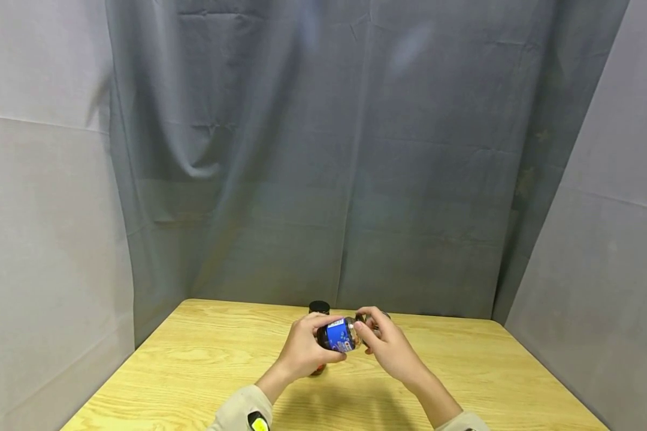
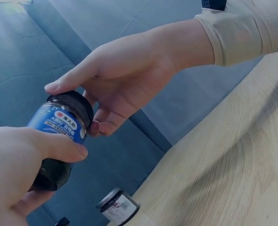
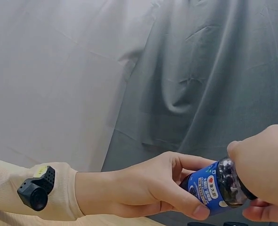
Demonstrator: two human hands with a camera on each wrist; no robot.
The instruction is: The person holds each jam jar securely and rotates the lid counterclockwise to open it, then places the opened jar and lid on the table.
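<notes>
While the pale wooden table point(image 1: 205, 365) stretches out before the grey cloth backdrop point(image 1: 323, 149), the person's left hand point(image 1: 302, 350) curls its fingers and thumb round the body of a small dark glass jar with a blue label point(image 1: 339, 335), holding it tilted above the tabletop. The right hand point(image 1: 388, 347) closes its fingertips on the jar's black cap point(image 2: 75, 101). Two smaller jars stand behind: a black-lidded one point(image 1: 319, 307) and a white-labelled one point(image 2: 119, 205).
</notes>
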